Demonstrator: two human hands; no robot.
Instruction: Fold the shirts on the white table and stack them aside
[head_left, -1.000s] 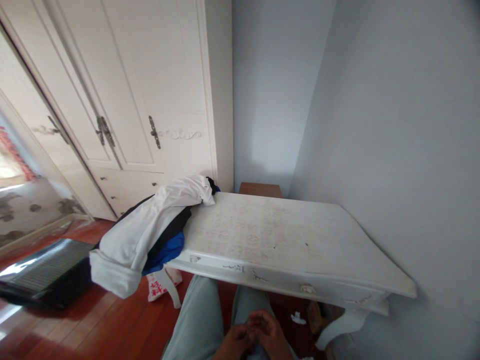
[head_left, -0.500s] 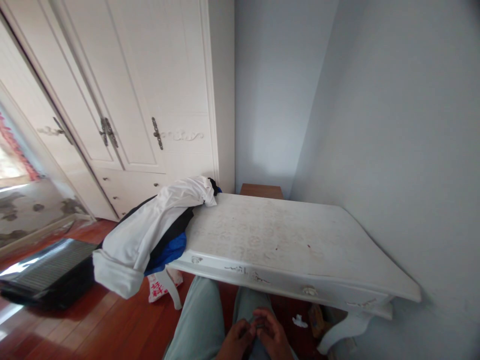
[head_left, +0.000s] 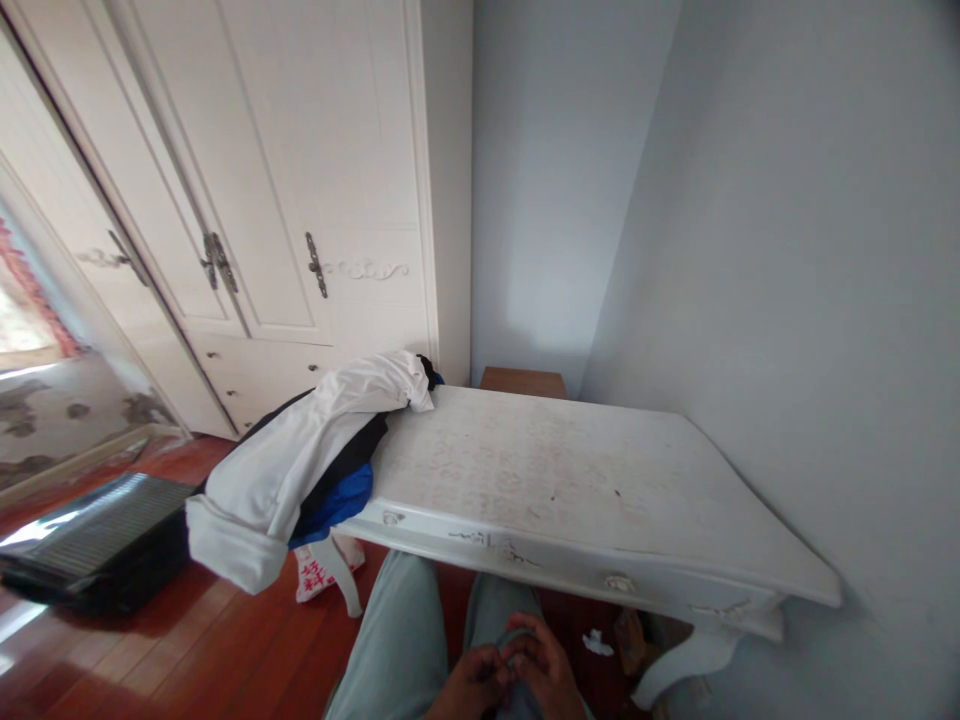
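Note:
Both hands are low in the view, over my lap and in front of the white table (head_left: 525,470). My left hand (head_left: 474,682) has its fingers curled, the tips meeting those of my right hand (head_left: 541,668). The fingers of my right hand are bent too. Whatever lies between the fingertips is too small to make out. White, black and blue clothes (head_left: 322,440) are draped over the table's left end, away from both hands. Light green trousers (head_left: 397,630) cover my legs, which reach under the table edge.
A white wardrobe (head_left: 360,160) stands behind the table's left side. On the floor at the left lies a black case (head_left: 97,545). A red and white bag (head_left: 313,572) is by the table leg. Crumpled white paper (head_left: 598,642) and a small box (head_left: 630,640) are under the table.
The fingers of both hands have shifted slightly against each other, and my right index finger is a little higher. The clothes and table stay as they were.

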